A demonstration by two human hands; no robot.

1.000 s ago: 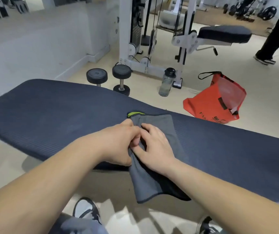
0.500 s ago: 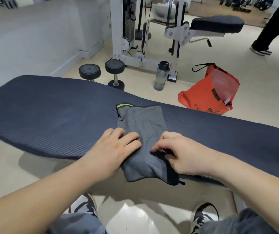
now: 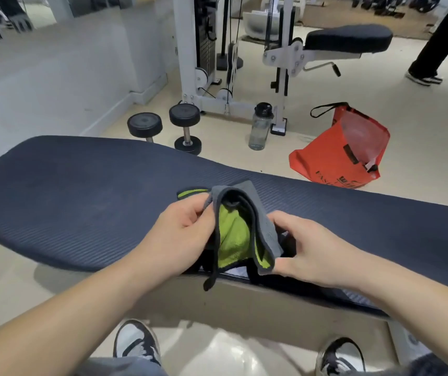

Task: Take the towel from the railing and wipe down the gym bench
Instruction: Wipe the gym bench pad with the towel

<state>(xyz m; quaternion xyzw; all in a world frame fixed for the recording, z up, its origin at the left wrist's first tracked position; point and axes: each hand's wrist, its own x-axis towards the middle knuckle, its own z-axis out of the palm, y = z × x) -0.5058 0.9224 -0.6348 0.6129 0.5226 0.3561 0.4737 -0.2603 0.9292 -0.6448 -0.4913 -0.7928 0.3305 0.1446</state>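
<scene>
Your left grip (image 3: 182, 234) and right grip (image 3: 315, 251) are both clamped on the towel (image 3: 244, 213). Half a second ago it lay flat, grey side up, on the table (image 3: 81, 191) under your fingers. Now it is lifted between the two grips, over the table's near edge, and folded open so its lime-green inner face shows. The left grip pinches the grey edge, and the right grip's thumb and fingers curl round the other fold. A dark loop hangs below the grips. Just beyond the left grip you see a green-trimmed corner, though it is hard to tell whether it still touches the table.

The table is a long, dark-blue ribbed pad running out to either side of the grips. Beyond them, on the pale floor (image 3: 420, 118), stand two black dumbbells (image 3: 184, 131), a clear water bottle (image 3: 261, 127) and, further right, a slumped red bag (image 3: 339, 153). Behind these stands a white cable machine (image 3: 190, 50) with a black padded seat (image 3: 348, 38). Far to the right of the right grip are someone's dark-trousered legs (image 3: 434, 50). Below the grips are your black-and-white shoes (image 3: 136, 346).
</scene>
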